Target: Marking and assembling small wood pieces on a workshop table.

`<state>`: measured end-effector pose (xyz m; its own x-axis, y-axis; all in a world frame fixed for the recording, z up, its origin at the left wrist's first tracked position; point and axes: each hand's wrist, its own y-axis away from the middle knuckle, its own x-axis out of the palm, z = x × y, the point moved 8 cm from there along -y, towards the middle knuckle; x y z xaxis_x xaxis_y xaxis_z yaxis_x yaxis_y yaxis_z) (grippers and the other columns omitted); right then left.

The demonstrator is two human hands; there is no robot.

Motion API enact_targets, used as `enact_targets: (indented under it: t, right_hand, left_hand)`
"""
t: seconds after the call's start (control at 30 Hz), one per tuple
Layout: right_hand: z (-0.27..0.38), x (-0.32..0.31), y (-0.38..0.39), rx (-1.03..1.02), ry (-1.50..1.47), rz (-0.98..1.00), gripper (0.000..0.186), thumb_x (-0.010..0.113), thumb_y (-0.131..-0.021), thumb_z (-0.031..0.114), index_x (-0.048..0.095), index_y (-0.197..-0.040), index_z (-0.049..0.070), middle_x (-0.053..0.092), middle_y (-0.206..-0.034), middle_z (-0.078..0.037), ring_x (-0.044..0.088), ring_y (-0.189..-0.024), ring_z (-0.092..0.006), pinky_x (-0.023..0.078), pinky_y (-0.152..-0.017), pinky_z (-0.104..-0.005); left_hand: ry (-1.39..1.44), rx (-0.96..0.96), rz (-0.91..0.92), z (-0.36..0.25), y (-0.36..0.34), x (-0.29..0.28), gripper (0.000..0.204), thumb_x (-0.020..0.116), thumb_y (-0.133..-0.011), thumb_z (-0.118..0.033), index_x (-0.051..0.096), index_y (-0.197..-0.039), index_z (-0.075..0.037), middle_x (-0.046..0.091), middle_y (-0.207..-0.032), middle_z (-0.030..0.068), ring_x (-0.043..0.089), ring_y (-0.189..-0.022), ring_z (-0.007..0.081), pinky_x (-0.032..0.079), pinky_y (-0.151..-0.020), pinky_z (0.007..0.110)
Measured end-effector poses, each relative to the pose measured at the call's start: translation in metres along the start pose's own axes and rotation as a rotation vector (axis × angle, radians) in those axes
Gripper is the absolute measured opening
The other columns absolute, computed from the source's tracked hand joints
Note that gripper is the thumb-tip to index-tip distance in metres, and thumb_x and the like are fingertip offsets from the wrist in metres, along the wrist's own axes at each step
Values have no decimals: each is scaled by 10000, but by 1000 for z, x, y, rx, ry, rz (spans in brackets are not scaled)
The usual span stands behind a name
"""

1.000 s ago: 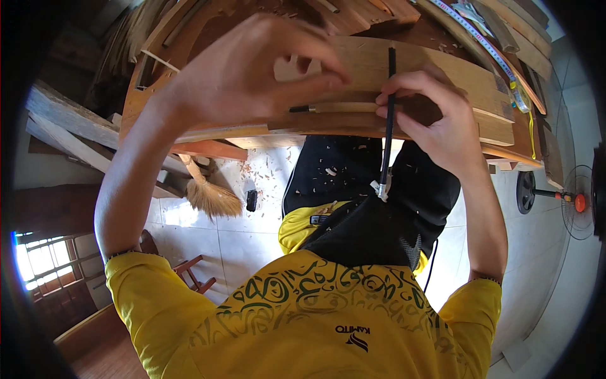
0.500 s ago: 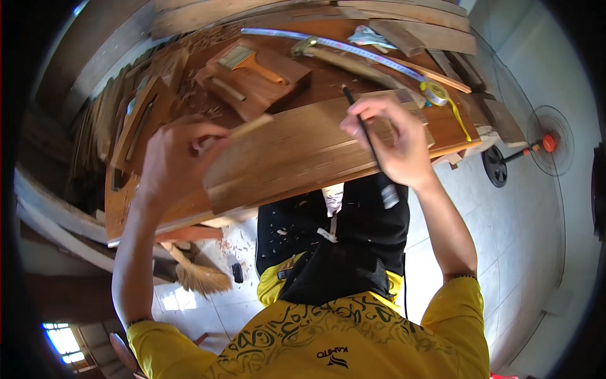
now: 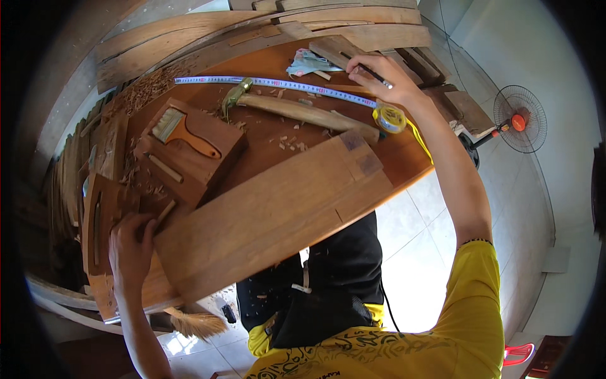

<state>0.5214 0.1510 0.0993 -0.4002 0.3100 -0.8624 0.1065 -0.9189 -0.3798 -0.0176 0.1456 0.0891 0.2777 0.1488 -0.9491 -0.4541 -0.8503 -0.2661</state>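
At the left end of the table, my left hand [image 3: 130,247] is closed, thumb and fingers around a small wooden stick [image 3: 165,213] that points away from me. My right hand [image 3: 386,79] reaches to the far right side, its fingers closed on a slim black pencil [image 3: 374,74]. Just beyond it lies a dark wooden block [image 3: 334,52]. Between my arms a long wooden board [image 3: 265,218] rests slantwise along the near edge, with pencil-like lines and darker patches at its right end.
Across the table lie a claw hammer [image 3: 297,110], an extended tape measure [image 3: 389,118] and a thick block [image 3: 221,161] bearing a brush [image 3: 183,136]. A wooden plane [image 3: 104,215] stands left. Wood shavings [image 3: 148,88] are heaped behind. A fan [image 3: 517,120] stands right.
My right hand has moved away from above the board to the far right with the pencil. My left hand has lowered toward the left end of the table with the stick. The view has shifted.
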Motion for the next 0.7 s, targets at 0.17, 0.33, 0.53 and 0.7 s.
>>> enact_targets:
  t: [0.17,0.33,0.53,0.7]
  right_hand:
    - [4,32,-33,-33,297,83,190,723,-980,236,623,-1064,98,738,-895,-167,716,-882,-405,557,-771,-507]
    - [8,57,-50,-77,345,93,225,754,-946,188,557,-982,86,700,-855,-148,673,-831,-431,507,-698,-534]
    - [10,48,-45,43,313,70,197,756,-925,144,576,-984,89,690,-789,-148,680,-797,-435,515,-707,-528]
    - [53,5,-17,-39,240,-71,209,762,-883,34,578,-980,60,725,-877,-130,713,-797,-362,551,-696,-436]
  left_hand:
    - [195,-170,-123,-8,22,-17,147,696,-1004,-104,767,-1095,-13,737,-990,123,666,-749,285,509,-696,382]
    - [208,-40,-87,-30,38,-18,152,694,-994,-92,762,-1113,-27,726,-1010,83,600,-773,162,445,-648,319]
    - [249,54,-64,-33,39,-11,173,711,-924,-90,750,-1067,0,720,-1012,128,658,-894,293,508,-789,394]
    - [257,98,-91,-39,34,-14,191,729,-885,-97,752,-1052,-7,718,-994,136,661,-880,330,513,-796,414]
